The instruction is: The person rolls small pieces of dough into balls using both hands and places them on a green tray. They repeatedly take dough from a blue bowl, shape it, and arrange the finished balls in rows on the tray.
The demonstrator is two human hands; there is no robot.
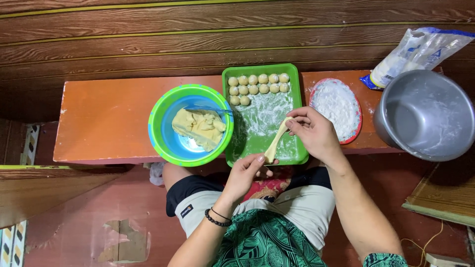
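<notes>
Your left hand (246, 174) and right hand (312, 132) hold a stretched strip of pale dough (275, 141) between them, over the near right part of the green tray (295, 84). The fingers of your left hand are closed on the strip's near end, just past the tray's near edge, and the fingers of your right hand pinch its far end above the floured tray floor. At the far end of that tray sit rows of small dough balls (257, 84), touching one another. Just left of the tray stands a blue bowl with a green rim (163, 143), holding a lump of yellow dough (200, 127). Just right of the tray, beside your right hand, lies a red-rimmed plate of white flour (336, 103). All three rest on the orange tabletop (106, 118). Farther right is a grey metal pot (425, 114), with a plastic bag of flour (415, 52) beyond it.
</notes>
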